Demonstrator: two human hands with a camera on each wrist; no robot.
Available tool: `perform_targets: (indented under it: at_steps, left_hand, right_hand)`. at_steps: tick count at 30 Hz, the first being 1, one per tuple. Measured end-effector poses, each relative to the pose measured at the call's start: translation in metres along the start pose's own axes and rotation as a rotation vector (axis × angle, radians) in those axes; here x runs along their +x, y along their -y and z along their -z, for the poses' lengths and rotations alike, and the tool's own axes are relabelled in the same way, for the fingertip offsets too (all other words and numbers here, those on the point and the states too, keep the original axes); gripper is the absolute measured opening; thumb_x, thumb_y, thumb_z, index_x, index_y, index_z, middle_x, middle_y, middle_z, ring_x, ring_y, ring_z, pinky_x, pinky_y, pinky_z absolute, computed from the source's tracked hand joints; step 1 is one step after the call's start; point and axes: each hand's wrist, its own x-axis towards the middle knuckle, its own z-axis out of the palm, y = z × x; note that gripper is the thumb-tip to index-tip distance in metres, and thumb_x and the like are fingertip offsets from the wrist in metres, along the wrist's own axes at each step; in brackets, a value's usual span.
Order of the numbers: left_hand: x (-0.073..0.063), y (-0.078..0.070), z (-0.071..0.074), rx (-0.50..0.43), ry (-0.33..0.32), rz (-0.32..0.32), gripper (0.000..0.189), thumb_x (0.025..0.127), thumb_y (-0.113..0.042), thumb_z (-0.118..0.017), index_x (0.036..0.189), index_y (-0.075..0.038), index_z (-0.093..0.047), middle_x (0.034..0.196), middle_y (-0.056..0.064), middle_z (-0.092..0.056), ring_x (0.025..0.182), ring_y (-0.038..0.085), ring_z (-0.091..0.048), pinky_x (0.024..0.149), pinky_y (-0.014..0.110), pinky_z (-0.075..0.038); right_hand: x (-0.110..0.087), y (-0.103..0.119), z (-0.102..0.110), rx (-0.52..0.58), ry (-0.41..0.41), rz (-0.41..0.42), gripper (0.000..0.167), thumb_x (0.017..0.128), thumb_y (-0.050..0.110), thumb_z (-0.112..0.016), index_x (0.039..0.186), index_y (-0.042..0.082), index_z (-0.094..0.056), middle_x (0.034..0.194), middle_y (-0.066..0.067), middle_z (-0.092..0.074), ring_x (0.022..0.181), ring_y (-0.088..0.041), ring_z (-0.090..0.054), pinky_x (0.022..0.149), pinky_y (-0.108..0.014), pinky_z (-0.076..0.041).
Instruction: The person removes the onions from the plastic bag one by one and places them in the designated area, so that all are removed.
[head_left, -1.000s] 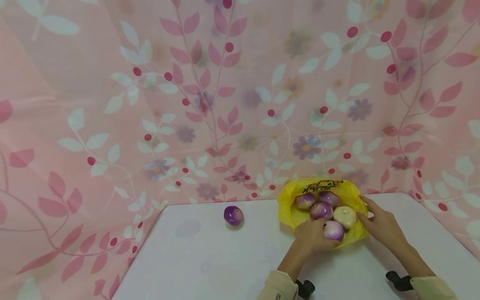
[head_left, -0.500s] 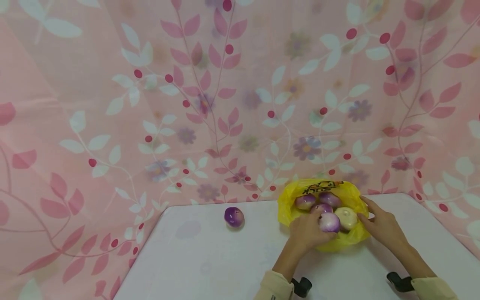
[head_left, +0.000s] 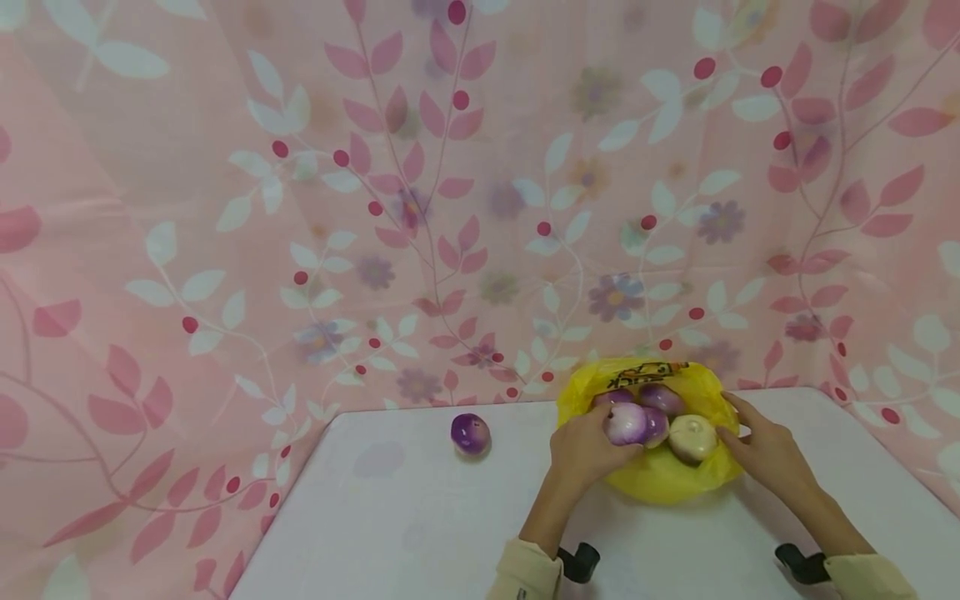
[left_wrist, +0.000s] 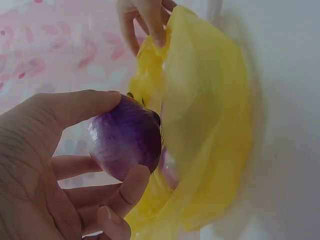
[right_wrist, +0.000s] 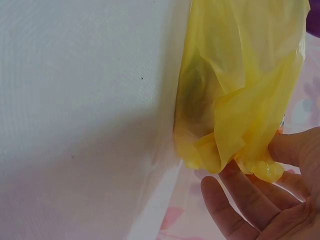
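My left hand [head_left: 585, 454] grips a shiny purple-and-white onion [head_left: 624, 423] over the mouth of a yellow plastic bag [head_left: 656, 485]. In the left wrist view, thumb and fingers curl round this onion [left_wrist: 125, 140], just outside the bag's rim. My right hand [head_left: 768, 454] pinches the bag's right edge; the right wrist view shows thumb and fingers on the crumpled plastic [right_wrist: 267, 170]. Inside the bag lie several purple onions [head_left: 662, 400] and a cream-coloured one [head_left: 692, 438]. The onion in my left hand partly covers those behind it.
Another dark purple onion [head_left: 470, 435] sits alone on the white table [head_left: 420, 517], left of the bag. A pink floral cloth [head_left: 450, 250] hangs behind the table. Each wrist carries a black device [head_left: 581, 563].
My left hand has lifted the purple-and-white onion from the bag's front and moved it left and slightly up. My right hand stays at the bag's right edge.
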Motion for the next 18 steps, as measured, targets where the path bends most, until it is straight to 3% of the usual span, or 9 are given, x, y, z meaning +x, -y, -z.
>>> perform_targets:
  at_steps: [7, 18]
  left_hand:
    - [-0.001, 0.016, 0.019, -0.007, -0.046, 0.033, 0.055, 0.075, -0.059, -0.075, 0.120, -0.028, -0.066, 0.098, -0.006, -0.071, 0.083, 0.019, -0.065, 0.069, 0.036, -0.049]
    - [0.001, 0.046, 0.046, -0.001, -0.115, 0.064, 0.062, 0.075, -0.054, -0.077, 0.128, -0.024, -0.063, 0.104, 0.000, -0.072, 0.082, 0.024, -0.067, 0.062, 0.035, -0.050]
  right_hand:
    - [0.001, 0.000, 0.001, -0.011, 0.014, -0.018, 0.065, 0.097, 0.023, -0.062, 0.148, -0.003, -0.032, 0.122, -0.042, -0.049, 0.083, -0.044, -0.066, 0.059, -0.042, -0.057]
    - [0.002, -0.001, 0.000, -0.025, 0.012, -0.026, 0.066, 0.097, 0.023, -0.062, 0.149, -0.002, -0.031, 0.123, -0.042, -0.048, 0.086, -0.047, -0.065, 0.059, -0.042, -0.057]
